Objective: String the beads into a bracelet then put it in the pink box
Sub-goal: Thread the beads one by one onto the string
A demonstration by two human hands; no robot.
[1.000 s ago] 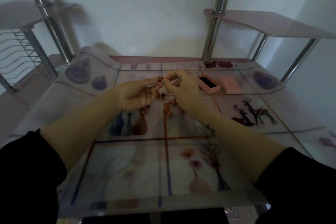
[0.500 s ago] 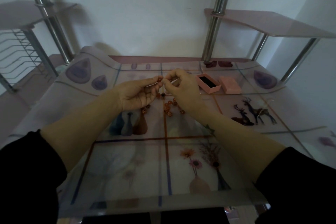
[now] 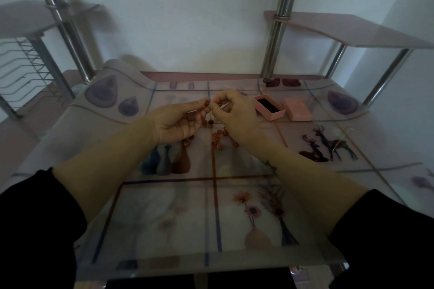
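Note:
My left hand point(image 3: 180, 119) pinches a small reddish-brown bead point(image 3: 207, 102) between thumb and forefinger, raised above the table. My right hand point(image 3: 234, 115) faces it, fingertips pinched together right beside the bead; a thin string is too faint to make out clearly. Several loose reddish beads point(image 3: 217, 137) lie on the table under and between both hands. The open pink box point(image 3: 269, 107) with a dark lining sits just right of my right hand, and its pink lid point(image 3: 297, 109) lies beside it further right.
The glass table top point(image 3: 211, 230) has printed vases, flowers and deer under it. Chrome posts point(image 3: 278, 30) rise at the back, carrying a pink shelf point(image 3: 340, 29) at upper right. A wire rack point(image 3: 25, 73) stands at far left.
Hardly anything has moved; both hands stay together at the same spot, with only tiny finger shifts around the bead.

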